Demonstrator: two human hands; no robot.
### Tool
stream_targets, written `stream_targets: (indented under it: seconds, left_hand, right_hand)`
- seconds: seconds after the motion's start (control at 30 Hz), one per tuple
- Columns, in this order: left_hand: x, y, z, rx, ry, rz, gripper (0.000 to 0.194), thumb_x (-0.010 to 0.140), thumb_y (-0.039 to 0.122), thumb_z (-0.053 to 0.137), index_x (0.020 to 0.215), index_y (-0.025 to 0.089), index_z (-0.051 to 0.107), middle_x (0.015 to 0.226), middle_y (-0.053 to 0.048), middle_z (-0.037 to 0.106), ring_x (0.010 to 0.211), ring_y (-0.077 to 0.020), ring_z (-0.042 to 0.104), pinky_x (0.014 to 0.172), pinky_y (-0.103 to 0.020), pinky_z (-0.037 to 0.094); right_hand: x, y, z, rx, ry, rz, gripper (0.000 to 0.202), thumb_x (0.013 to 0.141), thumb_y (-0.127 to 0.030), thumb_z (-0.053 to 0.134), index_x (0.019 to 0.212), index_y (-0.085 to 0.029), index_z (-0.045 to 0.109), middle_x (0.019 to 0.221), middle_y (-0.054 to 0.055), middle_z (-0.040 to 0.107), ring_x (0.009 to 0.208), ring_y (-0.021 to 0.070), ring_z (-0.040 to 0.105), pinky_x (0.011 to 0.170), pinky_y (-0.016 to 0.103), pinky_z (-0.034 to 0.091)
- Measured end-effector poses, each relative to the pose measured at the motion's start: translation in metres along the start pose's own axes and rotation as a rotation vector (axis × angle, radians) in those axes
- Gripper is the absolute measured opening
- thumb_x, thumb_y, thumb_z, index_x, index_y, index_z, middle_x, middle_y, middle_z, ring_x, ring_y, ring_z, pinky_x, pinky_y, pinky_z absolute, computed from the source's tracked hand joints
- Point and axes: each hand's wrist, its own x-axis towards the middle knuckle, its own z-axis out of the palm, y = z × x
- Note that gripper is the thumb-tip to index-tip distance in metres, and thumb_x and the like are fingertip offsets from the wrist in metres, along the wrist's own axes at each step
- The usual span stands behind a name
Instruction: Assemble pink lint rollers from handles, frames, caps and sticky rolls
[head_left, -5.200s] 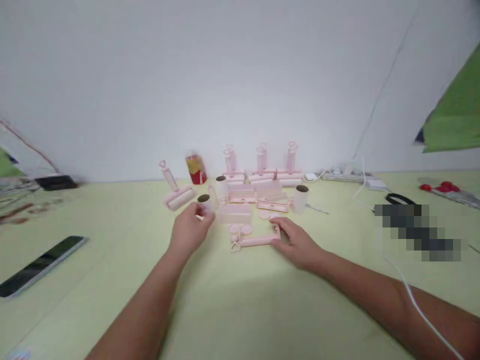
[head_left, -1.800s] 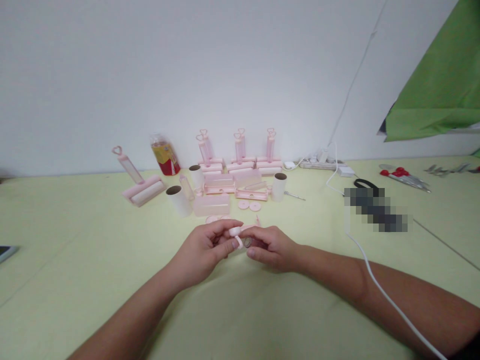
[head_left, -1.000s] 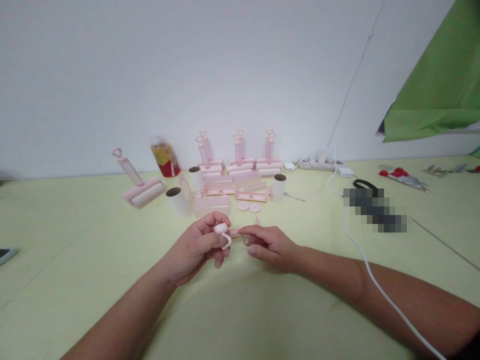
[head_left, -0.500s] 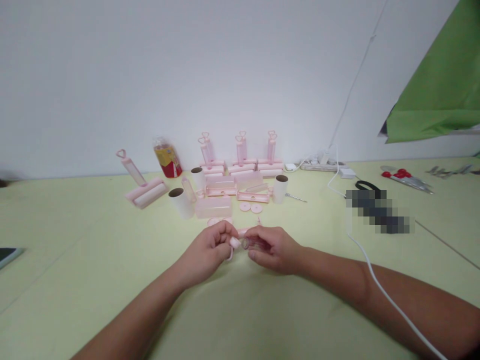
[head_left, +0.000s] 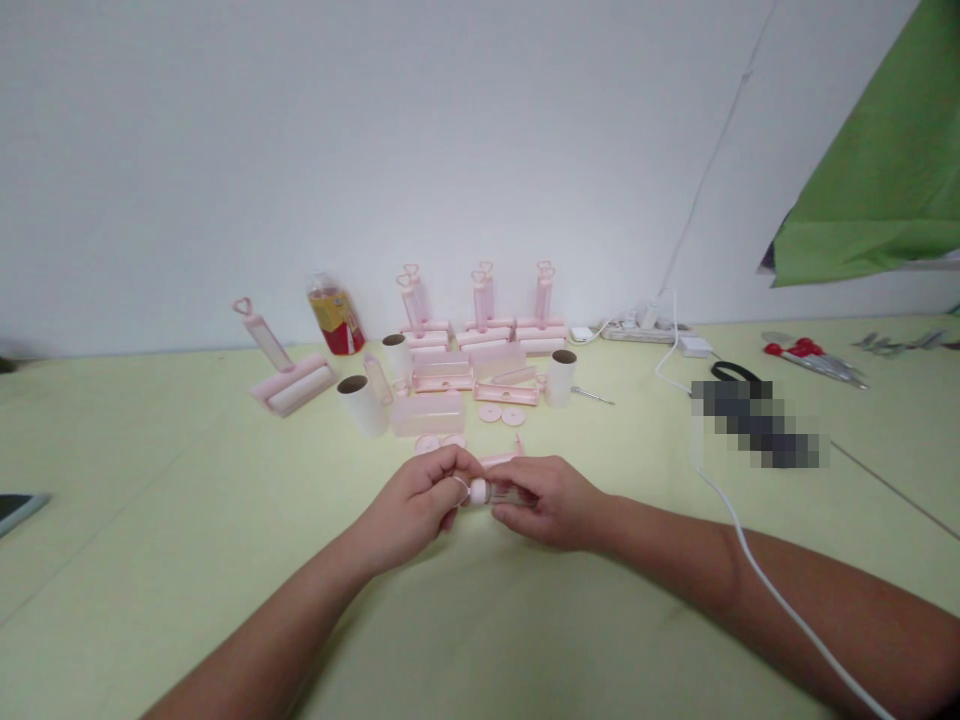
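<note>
My left hand pinches a pale pink heart-loop end cap by its loop. The cap's round end meets the open end of a clear pink handle tube, and I cannot tell whether it sits inside. Closed around that tube is my right hand, which hides most of its length. Just behind the hands lies a pink roller frame, partly covered by them. Pink discs lie beyond my left hand, with a translucent pink cover behind them.
Assembled lint rollers stand along the wall, one more at left. White paper rolls stand among pink parts. A screwdriver, white cable, power strip and red-handled scissors are at right.
My left hand has turned the end cap in line with the tube and brought it against the tube's end. The right hand has stayed nearly in place.
</note>
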Motion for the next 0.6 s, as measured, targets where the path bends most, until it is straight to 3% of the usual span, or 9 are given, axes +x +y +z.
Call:
stream_targets:
  seconds: [0.23,0.43,0.6]
  left_hand:
    - [-0.0007,0.0028,0.0034,0.125,0.014,0.072,0.024,0.088,0.041,0.058,0.094,0.017,0.057,0.060,0.007,0.047,0.053,-0.0081,0.040,0.051,-0.019,0.032]
    - [0.0006,0.0013,0.0024,0.163,0.000,-0.019,0.032,0.085,0.047,0.060,0.091,0.015,0.063,0.056,0.006,0.048,0.050,-0.0090,0.042,0.048,-0.020,0.031]
    - [0.0000,0.0014,0.0007,0.179,-0.002,-0.045,0.031,0.081,0.044,0.065,0.091,0.015,0.066,0.058,0.004,0.054,0.051,-0.0100,0.046,0.050,-0.020,0.034]
  right_hand:
    - [-0.0008,-0.0002,-0.0007,-0.018,0.004,0.019,0.038,0.085,-0.026,0.063,0.122,-0.019,0.061,0.095,0.005,0.072,0.064,0.0116,0.058,0.063,0.023,0.045]
    - [-0.0031,0.0005,0.0010,-0.099,0.014,0.075,0.023,0.084,-0.031,0.064,0.103,-0.018,0.063,0.079,0.002,0.069,0.057,0.0116,0.056,0.056,0.023,0.040]
    - [-0.0034,-0.0021,0.0002,-0.122,0.018,0.011,0.020,0.086,-0.030,0.063,0.101,-0.018,0.061,0.082,0.004,0.070,0.066,0.0147,0.062,0.062,0.025,0.043]
